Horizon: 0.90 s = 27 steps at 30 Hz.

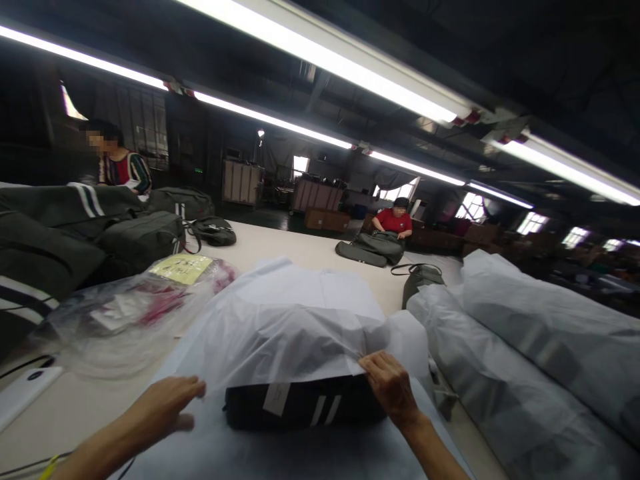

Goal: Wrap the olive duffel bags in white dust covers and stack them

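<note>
A dark bag with two white stripes and a white tag lies in front of me on pale sheeting. Translucent white wrapping drapes over its top and back, leaving the near side bare. My right hand pinches the wrapping's edge at the bag's right end. To the left of the bag, my left hand is open, fingers apart, touching neither the bag nor the wrapping.
Dark striped bags pile up at the left, beside a clear plastic bag with a yellow label. Wrapped bags line the right side. A phone-like white object lies at lower left. Two people work farther back.
</note>
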### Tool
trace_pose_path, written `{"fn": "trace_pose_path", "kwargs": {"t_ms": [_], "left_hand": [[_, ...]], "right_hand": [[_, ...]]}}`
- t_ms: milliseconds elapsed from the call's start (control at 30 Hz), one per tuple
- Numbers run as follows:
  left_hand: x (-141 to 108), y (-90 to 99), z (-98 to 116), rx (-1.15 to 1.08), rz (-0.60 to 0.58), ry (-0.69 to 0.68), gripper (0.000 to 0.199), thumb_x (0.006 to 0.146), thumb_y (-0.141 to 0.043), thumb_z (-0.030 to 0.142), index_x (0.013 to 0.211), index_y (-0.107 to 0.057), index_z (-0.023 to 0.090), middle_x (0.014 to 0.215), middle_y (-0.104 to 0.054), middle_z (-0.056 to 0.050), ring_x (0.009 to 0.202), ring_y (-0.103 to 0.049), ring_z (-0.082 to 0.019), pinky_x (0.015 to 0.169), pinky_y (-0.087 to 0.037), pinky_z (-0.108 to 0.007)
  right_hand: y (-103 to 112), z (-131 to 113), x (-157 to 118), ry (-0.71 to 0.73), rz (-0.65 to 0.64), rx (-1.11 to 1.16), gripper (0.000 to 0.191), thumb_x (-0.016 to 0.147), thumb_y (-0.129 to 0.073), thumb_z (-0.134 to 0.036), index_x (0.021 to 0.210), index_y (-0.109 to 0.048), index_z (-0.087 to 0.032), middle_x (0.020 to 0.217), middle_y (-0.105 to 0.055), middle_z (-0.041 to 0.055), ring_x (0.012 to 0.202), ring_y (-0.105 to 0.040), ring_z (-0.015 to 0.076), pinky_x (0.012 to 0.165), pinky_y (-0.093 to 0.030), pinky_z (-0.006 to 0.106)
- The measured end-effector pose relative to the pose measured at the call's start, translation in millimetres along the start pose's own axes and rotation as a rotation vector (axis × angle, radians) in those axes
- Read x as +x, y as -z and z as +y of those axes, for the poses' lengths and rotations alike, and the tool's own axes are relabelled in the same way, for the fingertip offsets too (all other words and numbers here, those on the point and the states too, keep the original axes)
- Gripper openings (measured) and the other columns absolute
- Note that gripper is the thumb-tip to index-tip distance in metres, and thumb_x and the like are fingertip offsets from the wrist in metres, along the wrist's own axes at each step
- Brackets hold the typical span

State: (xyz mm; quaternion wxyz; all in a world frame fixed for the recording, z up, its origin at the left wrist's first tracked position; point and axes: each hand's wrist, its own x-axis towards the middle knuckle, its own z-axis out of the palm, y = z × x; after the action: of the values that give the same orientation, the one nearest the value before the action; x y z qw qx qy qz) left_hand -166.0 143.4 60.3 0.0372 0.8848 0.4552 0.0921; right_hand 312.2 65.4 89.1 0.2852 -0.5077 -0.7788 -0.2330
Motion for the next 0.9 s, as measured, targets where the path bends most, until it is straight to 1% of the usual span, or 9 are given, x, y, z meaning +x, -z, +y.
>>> {"fn": "trace_pose_path", "kwargs": {"t_ms": [67, 100, 200, 267, 400, 567, 667, 767, 900], "left_hand": [[21, 37.8, 5, -0.128, -0.160, 0.035, 0.022, 0.085, -0.059, 0.041, 0.077, -0.068, 0.023, 0.068, -0.067, 0.001, 0.064, -0.065, -0.019, 0.058, -0.045, -0.026], [37, 60.6, 11, -0.182, -0.143, -0.005, 0.035, 0.092, -0.048, 0.047, 0.077, -0.068, 0.022, 0.069, -0.067, 0.001, 0.064, -0.065, -0.018, 0.059, -0.045, -0.026], [105, 117.6, 45, -0.230, 0.176, -0.163, 0.044, 0.099, -0.034, 0.052, 0.107, -0.067, 0.023, 0.105, -0.071, -0.004, 0.094, -0.066, -0.022, 0.083, -0.048, -0.032], [153, 128.0, 77, -0.202, 0.312, -0.301, 0.048, 0.100, -0.033, 0.051, 0.126, -0.059, 0.021, 0.130, -0.063, -0.009, 0.123, -0.055, -0.026, 0.104, -0.039, -0.040], [213, 78.3, 131, -0.105, 0.173, -0.459, 0.052, 0.100, -0.036, 0.051, 0.144, -0.044, 0.025, 0.153, -0.040, -0.008, 0.145, -0.027, -0.029, 0.116, -0.023, -0.051], [213, 2.6, 148, -0.062, -0.087, -0.562, 0.069, 0.093, -0.043, 0.064, 0.152, -0.028, 0.030, 0.157, -0.029, -0.010, 0.145, -0.026, -0.032, 0.116, -0.019, -0.056], [206, -4.6, 146, -0.062, -0.104, -0.549, 0.072, 0.092, -0.044, 0.064, 0.152, -0.025, 0.031, 0.158, -0.026, -0.011, 0.145, -0.026, -0.031, 0.117, -0.016, -0.056], [207, -0.1, 146, -0.066, -0.125, -0.538, 0.073, 0.091, -0.042, 0.068, 0.152, -0.026, 0.031, 0.158, -0.026, -0.011, 0.145, -0.025, -0.031, 0.117, -0.014, -0.057], [209, -4.0, 146, -0.078, -0.105, -0.540, 0.074, 0.091, -0.037, 0.072, 0.152, -0.026, 0.031, 0.158, -0.026, -0.011, 0.145, -0.025, -0.032, 0.117, -0.011, -0.059]], "right_hand": [[-2, -1, 0, 0.005, 0.010, 0.003, 0.025, 0.089, -0.049, -0.005, 0.087, -0.068, -0.021, 0.073, -0.064, 0.0021, 0.076, -0.059, 0.0170, 0.072, -0.042, 0.029], [-1, -1, 0, 0.008, 0.016, 0.001, 0.025, 0.090, -0.049, -0.006, 0.087, -0.068, -0.021, 0.073, -0.064, 0.0022, 0.076, -0.059, 0.0171, 0.072, -0.042, 0.029], [4, -4, 2, 0.015, 0.024, -0.032, 0.024, 0.091, -0.049, -0.008, 0.087, -0.068, -0.021, 0.072, -0.063, 0.0023, 0.074, -0.058, 0.0169, 0.071, -0.042, 0.029], [7, -6, 3, 0.015, 0.023, -0.051, 0.022, 0.092, -0.049, -0.010, 0.086, -0.067, -0.021, 0.071, -0.063, 0.0020, 0.072, -0.058, 0.0165, 0.069, -0.041, 0.029], [7, -10, 3, 0.009, 0.022, -0.050, 0.024, 0.094, -0.046, -0.011, 0.085, -0.067, -0.021, 0.070, -0.063, 0.0019, 0.071, -0.058, 0.0163, 0.069, -0.041, 0.029], [23, -2, 6, -0.065, -0.115, 0.077, 0.018, 0.093, -0.055, -0.024, 0.083, -0.069, -0.023, 0.071, -0.067, 0.0015, 0.070, -0.062, 0.0156, 0.067, -0.045, 0.028], [48, 12, 37, -0.238, -0.157, 0.271, 0.021, 0.092, -0.058, -0.039, 0.087, -0.071, -0.024, 0.082, -0.072, 0.0030, 0.079, -0.067, 0.0163, 0.073, -0.049, 0.026], [58, 25, 88, -0.371, -0.135, 0.338, 0.036, 0.099, -0.042, -0.044, 0.109, -0.069, -0.024, 0.112, -0.072, 0.0068, 0.109, -0.063, 0.0193, 0.097, -0.047, 0.033], [16, 29, 126, -0.355, -0.358, 0.197, 0.053, 0.098, -0.034, -0.054, 0.141, -0.048, -0.025, 0.152, -0.042, 0.0061, 0.145, -0.027, 0.0252, 0.119, -0.017, 0.051]]}}
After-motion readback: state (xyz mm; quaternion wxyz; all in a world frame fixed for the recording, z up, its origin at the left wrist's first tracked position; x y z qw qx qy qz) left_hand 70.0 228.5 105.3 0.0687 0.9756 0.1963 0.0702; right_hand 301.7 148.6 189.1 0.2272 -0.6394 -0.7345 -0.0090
